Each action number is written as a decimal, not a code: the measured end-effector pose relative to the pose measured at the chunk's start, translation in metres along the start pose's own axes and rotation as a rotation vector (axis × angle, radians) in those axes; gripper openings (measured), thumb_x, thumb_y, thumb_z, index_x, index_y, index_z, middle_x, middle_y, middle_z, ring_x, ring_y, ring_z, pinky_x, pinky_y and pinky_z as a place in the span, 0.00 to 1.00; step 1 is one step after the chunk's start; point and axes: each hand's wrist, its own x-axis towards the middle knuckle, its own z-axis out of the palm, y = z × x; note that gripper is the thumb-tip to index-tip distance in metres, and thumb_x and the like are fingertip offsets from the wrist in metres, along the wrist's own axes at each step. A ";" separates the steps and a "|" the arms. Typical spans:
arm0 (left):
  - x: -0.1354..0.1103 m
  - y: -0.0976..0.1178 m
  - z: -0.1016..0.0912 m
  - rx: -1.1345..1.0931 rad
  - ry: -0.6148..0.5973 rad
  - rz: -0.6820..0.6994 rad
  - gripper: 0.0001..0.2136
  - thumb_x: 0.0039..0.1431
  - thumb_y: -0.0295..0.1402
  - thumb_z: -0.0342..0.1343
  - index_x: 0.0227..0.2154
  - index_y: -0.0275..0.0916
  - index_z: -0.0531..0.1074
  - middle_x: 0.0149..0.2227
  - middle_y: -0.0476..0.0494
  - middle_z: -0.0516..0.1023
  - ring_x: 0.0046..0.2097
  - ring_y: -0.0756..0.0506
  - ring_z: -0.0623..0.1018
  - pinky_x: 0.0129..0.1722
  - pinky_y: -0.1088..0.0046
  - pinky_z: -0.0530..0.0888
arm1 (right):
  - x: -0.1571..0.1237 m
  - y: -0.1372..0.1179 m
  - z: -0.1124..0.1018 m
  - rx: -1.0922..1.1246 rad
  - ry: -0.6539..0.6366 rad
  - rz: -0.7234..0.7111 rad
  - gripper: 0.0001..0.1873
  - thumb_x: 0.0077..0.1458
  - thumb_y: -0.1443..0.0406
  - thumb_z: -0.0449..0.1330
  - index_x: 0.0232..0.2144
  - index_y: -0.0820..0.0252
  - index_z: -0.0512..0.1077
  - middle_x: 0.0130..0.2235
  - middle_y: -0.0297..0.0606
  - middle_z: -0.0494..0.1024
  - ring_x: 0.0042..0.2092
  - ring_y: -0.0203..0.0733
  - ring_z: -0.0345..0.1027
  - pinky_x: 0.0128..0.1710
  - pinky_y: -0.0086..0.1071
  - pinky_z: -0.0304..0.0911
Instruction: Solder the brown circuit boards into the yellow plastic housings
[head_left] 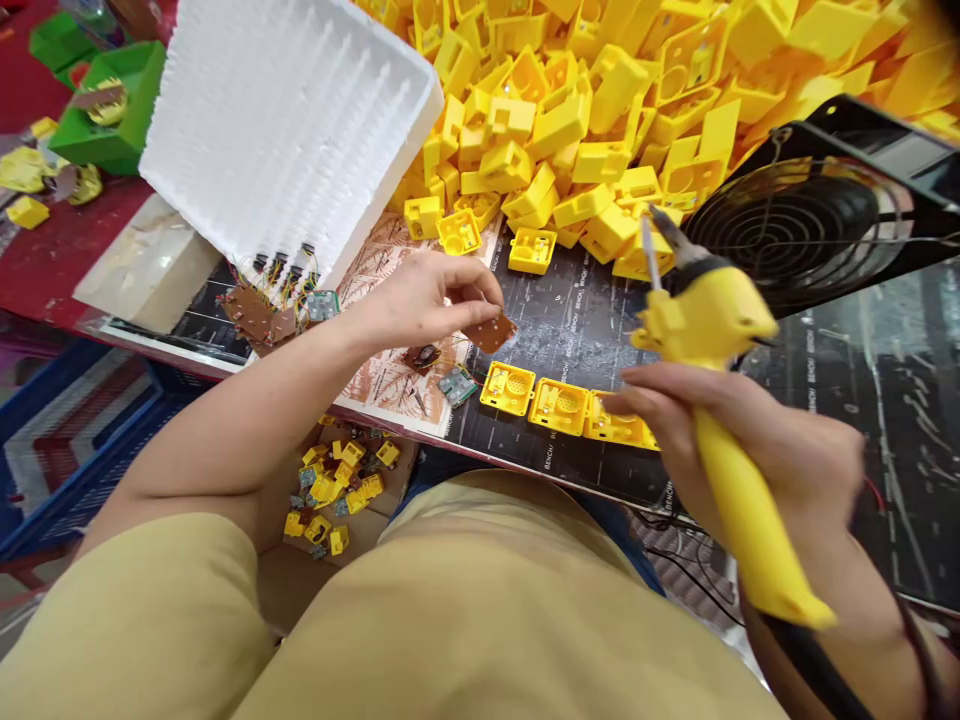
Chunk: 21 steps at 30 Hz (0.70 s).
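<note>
1. Brown circuit board (491,334) is held in the air over the table (555,325), just beyond a row of yellow housings (508,388); its face, dotted with small pale spots, is turned toward the camera.
2. By the left hand (439,290) the board is pinched at its edge between thumb and fingertips; that hand is nearly closed, its other fingers loosely curled.
3. By the right hand (780,460) a yellow soldering gun (716,315) is gripped, with the fingers wrapped round its handle. Its metal tip (651,258) is pointed away from the person and is well apart from the board. Whether any trigger is pressed cannot be told.
4. Near the board, a green-grey module (457,385) and a small round part (422,357) are seen lying on the table, with thin wires close by; where each wire is joined cannot be made out.
5. At least 3 housings can be counted in the row, the rightmost partly hidden by the right hand.
6. Soldering is judged to be the step in hand, at the positioning stage, since board and tip are not in contact.
7. For the next move, a steady board, a tip lowered to the chosen spot and fingers kept clear of heat would seem to be required.
</note>
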 end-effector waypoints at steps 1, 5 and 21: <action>0.000 0.007 0.004 0.037 -0.011 0.057 0.06 0.58 0.31 0.56 0.34 0.37 0.76 0.31 0.48 0.80 0.34 0.50 0.79 0.38 0.72 0.74 | 0.009 -0.002 0.011 0.037 -0.026 -0.037 0.05 0.61 0.63 0.61 0.40 0.54 0.72 0.35 0.31 0.79 0.31 0.35 0.75 0.32 0.23 0.69; -0.008 0.020 0.017 0.219 -0.001 0.205 0.07 0.61 0.31 0.54 0.37 0.42 0.77 0.36 0.51 0.82 0.40 0.48 0.80 0.51 0.65 0.71 | 0.028 -0.005 0.048 0.167 -0.050 0.003 0.13 0.59 0.59 0.63 0.43 0.56 0.66 0.36 0.33 0.78 0.32 0.37 0.75 0.29 0.25 0.70; -0.030 -0.003 0.034 -0.133 0.202 -0.053 0.14 0.63 0.39 0.54 0.29 0.35 0.79 0.33 0.44 0.81 0.36 0.49 0.78 0.40 0.73 0.73 | 0.015 -0.015 0.074 0.020 0.195 -0.112 0.12 0.59 0.67 0.63 0.44 0.53 0.65 0.36 0.31 0.79 0.33 0.38 0.76 0.32 0.28 0.73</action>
